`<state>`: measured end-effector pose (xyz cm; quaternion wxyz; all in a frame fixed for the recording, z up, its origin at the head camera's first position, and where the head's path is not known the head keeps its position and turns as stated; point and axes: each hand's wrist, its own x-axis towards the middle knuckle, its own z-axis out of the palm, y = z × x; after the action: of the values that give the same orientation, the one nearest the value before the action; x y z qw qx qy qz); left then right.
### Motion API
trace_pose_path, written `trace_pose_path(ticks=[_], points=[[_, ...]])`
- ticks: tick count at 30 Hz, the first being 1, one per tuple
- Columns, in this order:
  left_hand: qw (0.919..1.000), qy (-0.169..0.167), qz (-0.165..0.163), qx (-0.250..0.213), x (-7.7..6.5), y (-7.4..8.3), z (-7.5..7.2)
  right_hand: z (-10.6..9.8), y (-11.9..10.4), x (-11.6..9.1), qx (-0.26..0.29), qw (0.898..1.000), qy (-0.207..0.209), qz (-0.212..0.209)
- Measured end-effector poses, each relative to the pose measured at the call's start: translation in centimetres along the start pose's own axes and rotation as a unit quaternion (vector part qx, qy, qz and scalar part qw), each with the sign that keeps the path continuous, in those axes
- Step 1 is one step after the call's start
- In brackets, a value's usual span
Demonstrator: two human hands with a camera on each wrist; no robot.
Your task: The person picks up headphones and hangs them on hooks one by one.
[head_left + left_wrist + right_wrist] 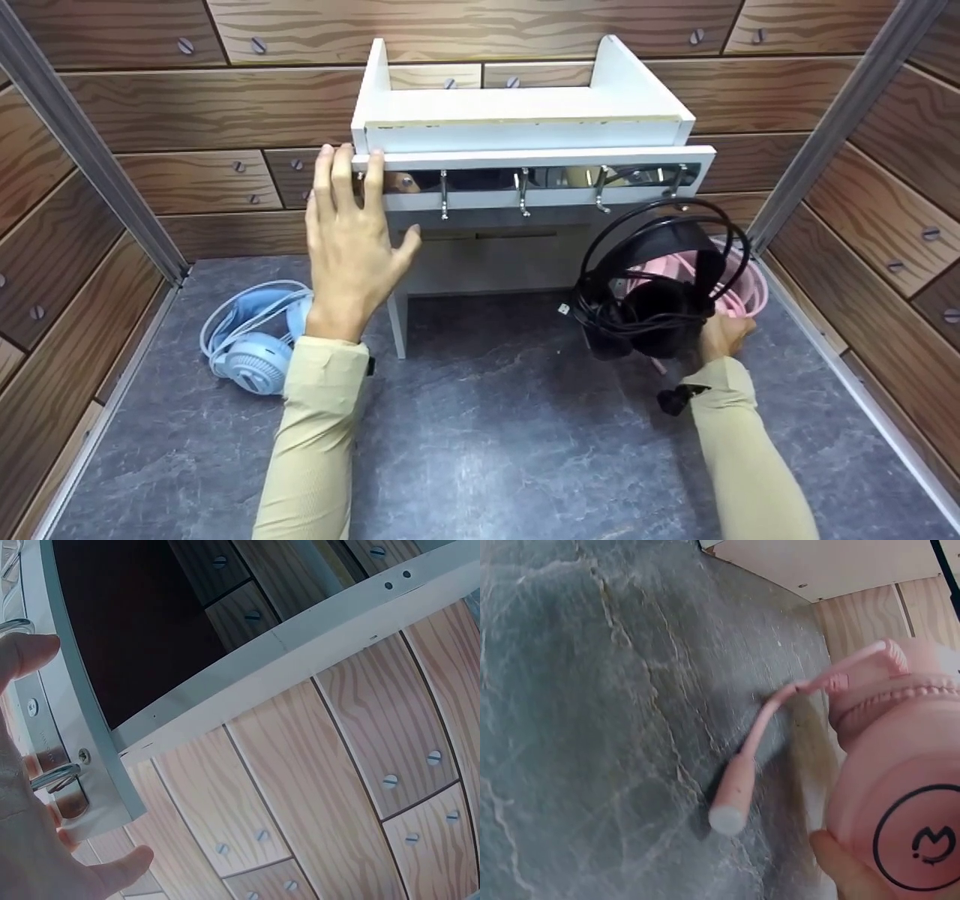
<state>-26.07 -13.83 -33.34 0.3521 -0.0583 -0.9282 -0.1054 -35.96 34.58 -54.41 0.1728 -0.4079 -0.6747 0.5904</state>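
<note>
My left hand point(349, 247) lies on the left end of a white shelf's hook rail point(547, 201), fingers straight and reaching its top edge, thumb spread to the right. Chrome hooks line that rail; one hook point(58, 777) shows near the fingers in the left wrist view. A black headset point(660, 315) with a looped cable hangs at the rail's right end. Behind and below it, my right hand point(724, 337) grips a pink headset point(907, 787) by an ear cup, partly hidden in the head view. Its microphone boom point(761, 727) sticks out over the grey tabletop.
A light blue headset point(259, 360) lies on the grey marbled tabletop point(480, 450), left of the shelf. The white shelf point(525, 105) stands against the back wall. Wood-patterned panels point(900, 202) and metal frame posts point(817, 127) enclose the sides and back.
</note>
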Motion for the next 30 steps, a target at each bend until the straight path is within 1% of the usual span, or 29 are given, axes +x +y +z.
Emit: trace_pose_path(ticks=[1, 2, 3, 7, 13, 17, 24, 30], points=[[1.0000, -0.003, -0.001, 0.000, 0.0, 0.0, 0.0, -0.7, -1.4, -2.8, 0.007, 1.000, -0.001, -0.009], [1.0000, -0.005, -0.001, 0.000, 0.0, 0.0, -0.1, -1.0, -1.9, -4.1, 0.008, 1.000, 0.003, -0.019], [1.0000, -0.007, -0.001, -0.001, 0.0, 0.0, -0.1, -1.0, -2.0, -4.3, 0.011, 0.999, 0.011, -0.029], [1.0000, -0.006, -0.004, -0.002, 0.0, 0.0, -0.1, -1.0, -2.0, -4.3, 0.029, 0.998, 0.030, -0.049], [1.0000, 0.009, 0.000, 0.000, 0.0, -0.1, 0.0, -1.0, -2.4, -4.2, 0.069, 0.995, 0.037, -0.060], [0.9999, 0.013, -0.002, 0.002, -0.1, -0.1, 0.0, -1.1, -2.4, -4.1, 0.074, 0.994, 0.040, -0.071], [1.0000, -0.002, -0.005, 0.000, 0.0, 0.1, 0.0, -1.4, -2.1, -3.9, 0.086, 0.991, 0.055, -0.085], [1.0000, 0.004, -0.005, 0.003, 0.0, 0.1, 0.0, -1.5, -2.2, -4.0, 0.095, 0.989, 0.058, -0.098]])
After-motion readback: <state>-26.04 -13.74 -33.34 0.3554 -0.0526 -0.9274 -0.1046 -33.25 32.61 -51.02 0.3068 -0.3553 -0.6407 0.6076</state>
